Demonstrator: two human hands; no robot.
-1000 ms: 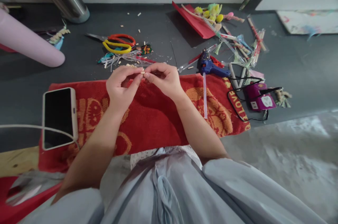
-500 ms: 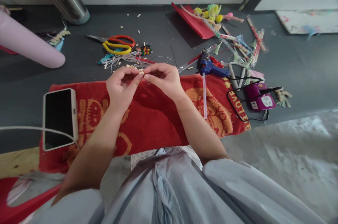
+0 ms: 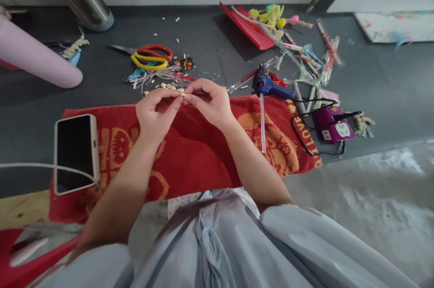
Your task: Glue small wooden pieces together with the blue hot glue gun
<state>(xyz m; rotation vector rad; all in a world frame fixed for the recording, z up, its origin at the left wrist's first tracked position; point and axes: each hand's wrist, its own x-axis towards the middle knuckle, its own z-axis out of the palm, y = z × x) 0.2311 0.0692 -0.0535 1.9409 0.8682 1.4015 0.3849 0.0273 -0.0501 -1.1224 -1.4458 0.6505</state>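
Almost nothing had shifted over the last second: both hands stayed raised over the far edge of the red towel [image 3: 200, 152], fingertips meeting as before, with only a slight drift toward the far side of the worktop [image 3: 101, 80]. The work looked to be fine fingertip fiddling carried on in place, not a reach or a put-down.

The left hand [image 3: 155, 114] was pinched, thumb and forefinger closed on a small pale piece [image 3: 183, 94] held just above the towel's far edge. The right hand [image 3: 210, 103] was curled, its fingertips pressed against the same piece from the other side. A scatter of similar pale bits [image 3: 166, 86] lay on the worktop just beyond the hands.

Near them were the orange and yellow scissors [image 3: 149, 56], a blue glue gun [image 3: 269, 85] with its stick lying over the towel, and a phone [image 3: 75, 152] at the towel's left end.

The piece was too small to make out in shape or material, and the right hand's fingers hid whatever else it might have been holding. The pink roll [image 3: 34, 59] at the left edge was cut off by the frame.
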